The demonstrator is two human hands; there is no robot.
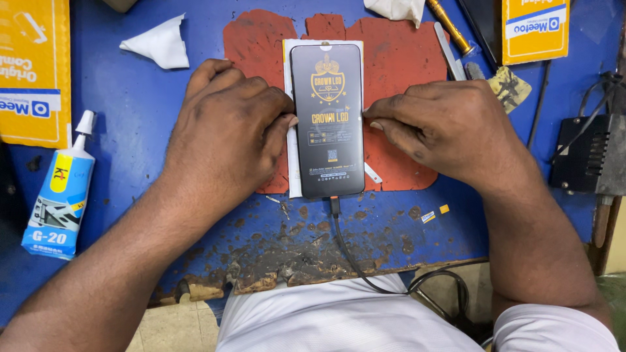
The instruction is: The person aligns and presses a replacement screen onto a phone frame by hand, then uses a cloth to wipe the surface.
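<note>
In the centre of the frame a black phone (327, 120) lies on a red mat (398, 58), with a cable (345, 251) in its lower end. The left hand (225, 133) and the right hand (440, 127) touch its two long edges with their fingertips. A glue tube (60, 189) lies at the left edge.

A white-capped blue glue tube (59, 192) lies at the left of the worn blue work surface (137, 104), with crumpled white tissue (160, 42), yellow cardboard boxes (32, 68), a brass-coloured tool handle (450, 26) and a black power unit (580, 163) around the edges.
</note>
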